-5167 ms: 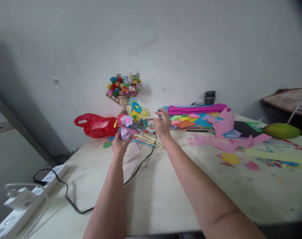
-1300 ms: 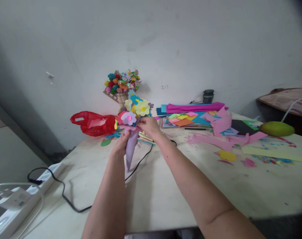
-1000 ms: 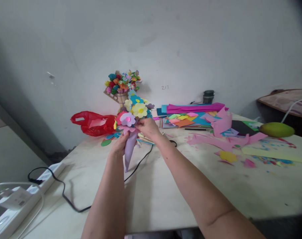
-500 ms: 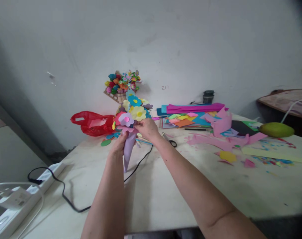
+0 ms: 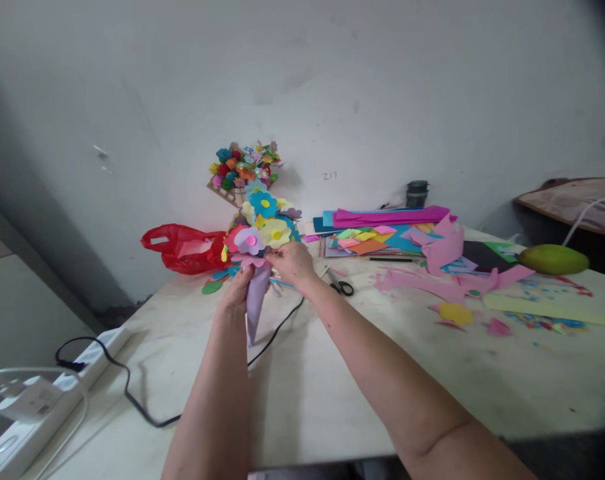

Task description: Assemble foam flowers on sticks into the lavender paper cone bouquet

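My left hand point(image 5: 236, 297) is wrapped round a lilac paper cone point(image 5: 256, 303) that points down above the table. Several paper flowers point(image 5: 262, 227) in pink, yellow and blue stick out of the cone's top. My right hand point(image 5: 293, 262) pinches the flower stems at the cone's mouth, just right of the yellow flower. Both forearms reach in from the bottom of the view.
Behind the cone a finished flower bouquet point(image 5: 243, 168) leans on the wall beside a red plastic bag point(image 5: 185, 248). Scissors point(image 5: 341, 285), coloured paper sheets point(image 5: 382, 227) and pink scraps point(image 5: 450, 277) lie on the pale table point(image 5: 332, 373). A black cable point(image 5: 132, 393) runs to a power strip point(image 5: 42, 407).
The cone and flowers have shifted slightly left and up in my hands. My right hand has moved from loose sticks on the table to the cone's mouth, uncovering the scissors.
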A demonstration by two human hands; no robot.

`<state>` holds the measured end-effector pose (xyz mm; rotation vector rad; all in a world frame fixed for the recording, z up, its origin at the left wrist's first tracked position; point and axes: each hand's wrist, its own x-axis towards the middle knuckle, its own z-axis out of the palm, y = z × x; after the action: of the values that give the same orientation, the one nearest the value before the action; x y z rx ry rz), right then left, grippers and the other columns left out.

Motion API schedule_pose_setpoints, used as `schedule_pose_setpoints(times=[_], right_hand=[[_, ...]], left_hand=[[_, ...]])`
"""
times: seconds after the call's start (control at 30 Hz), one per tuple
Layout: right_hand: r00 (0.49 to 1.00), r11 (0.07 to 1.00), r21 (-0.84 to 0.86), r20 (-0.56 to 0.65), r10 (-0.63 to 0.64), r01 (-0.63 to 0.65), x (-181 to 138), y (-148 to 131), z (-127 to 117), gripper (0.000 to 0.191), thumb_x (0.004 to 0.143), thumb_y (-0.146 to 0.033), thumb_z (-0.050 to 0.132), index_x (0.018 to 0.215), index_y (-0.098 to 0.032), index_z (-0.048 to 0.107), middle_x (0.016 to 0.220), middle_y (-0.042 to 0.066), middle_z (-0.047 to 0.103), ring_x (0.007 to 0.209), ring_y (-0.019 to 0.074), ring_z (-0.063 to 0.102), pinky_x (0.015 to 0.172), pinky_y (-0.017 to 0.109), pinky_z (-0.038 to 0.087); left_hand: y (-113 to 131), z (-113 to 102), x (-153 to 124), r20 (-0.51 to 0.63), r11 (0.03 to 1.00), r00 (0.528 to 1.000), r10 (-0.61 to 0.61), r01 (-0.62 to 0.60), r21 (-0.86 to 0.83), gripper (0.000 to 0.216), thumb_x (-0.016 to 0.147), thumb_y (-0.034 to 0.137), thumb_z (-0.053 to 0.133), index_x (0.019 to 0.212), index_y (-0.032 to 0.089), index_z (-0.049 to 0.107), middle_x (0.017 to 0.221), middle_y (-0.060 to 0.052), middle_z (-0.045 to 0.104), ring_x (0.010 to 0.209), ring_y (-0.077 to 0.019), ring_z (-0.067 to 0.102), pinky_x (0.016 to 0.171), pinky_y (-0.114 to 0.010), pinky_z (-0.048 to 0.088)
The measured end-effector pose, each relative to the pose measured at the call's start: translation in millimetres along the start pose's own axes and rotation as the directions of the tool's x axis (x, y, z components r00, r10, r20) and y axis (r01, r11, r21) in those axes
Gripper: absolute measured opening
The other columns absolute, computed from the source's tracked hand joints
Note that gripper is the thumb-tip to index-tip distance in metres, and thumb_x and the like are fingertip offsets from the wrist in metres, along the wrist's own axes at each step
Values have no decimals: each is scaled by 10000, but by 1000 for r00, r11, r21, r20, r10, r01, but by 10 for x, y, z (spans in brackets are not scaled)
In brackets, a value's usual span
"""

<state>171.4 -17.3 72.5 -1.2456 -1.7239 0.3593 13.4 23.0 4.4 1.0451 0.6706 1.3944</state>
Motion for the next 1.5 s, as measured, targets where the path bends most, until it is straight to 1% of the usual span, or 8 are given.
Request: schedule_pose_setpoints(times=[0.2,0.33,0.43,0.63,0.9,1.13,1.27,1.5], right_hand=[[997,953,295,-30,-71,77,16,64,119,159,774,-294,601,714,-192,707,623,-3,653,590,127,578,577,235,402],[999,762,647,34,-42,10,-9,19,124,104,754,-255,582,764,-181,654,510,-64,534,383,80,432,437,219,363],[999,664,747,40,-4,-27,-36,-39,89,67,736,-233,588,696,-181,604,479,-74,508,368,71,410,404,206,333],[998,678,733,48,28,-54,-47,-62,79,198,741,-239,592,563,-188,524,366,-74,447,358,79,413,414,198,325],[996,698,716,42,-75,23,-89,-37,164,168,767,-271,552,620,-196,517,403,-80,447,383,87,434,445,202,360],[975,878,424,-80,-208,222,-96,47,200,181,818,-331,536,758,-184,623,610,-2,628,642,136,597,619,224,441],[960,905,323,-114,-255,278,-93,99,222,209,829,-352,531,737,-184,617,636,20,650,657,146,604,649,235,440],[985,820,555,-167,-52,138,-217,74,503,320,814,-420,528,593,-188,540,566,26,625,577,141,606,621,240,465]], left_hand=[[69,12,-40,-2,998,999,36,-35,61,573,440,499,842,838,143,634,675,-45,690,522,-156,614,471,-250,490],[144,40,-96,-31,989,998,62,-57,134,594,384,498,856,801,148,616,603,-18,662,472,-141,585,457,-247,487],[176,69,-120,-52,986,995,79,-71,148,614,347,493,862,788,151,606,573,-4,645,458,-138,577,443,-240,480],[176,99,-116,-50,985,991,123,-116,127,614,318,482,866,771,147,621,593,1,652,467,-121,571,449,-226,485],[160,52,-90,-71,983,982,176,-171,73,567,318,472,870,745,179,638,605,18,650,488,-123,569,463,-234,484],[126,-12,-45,-77,978,976,205,-203,39,460,458,422,843,788,186,627,647,32,647,532,-114,578,511,-233,487],[122,-14,-20,-104,971,965,240,-238,38,520,417,431,855,818,186,633,697,28,673,594,-121,610,550,-225,489],[134,8,-26,-142,963,953,266,-271,-12,575,361,457,867,803,174,632,709,15,684,643,-133,632,609,-224,506]])
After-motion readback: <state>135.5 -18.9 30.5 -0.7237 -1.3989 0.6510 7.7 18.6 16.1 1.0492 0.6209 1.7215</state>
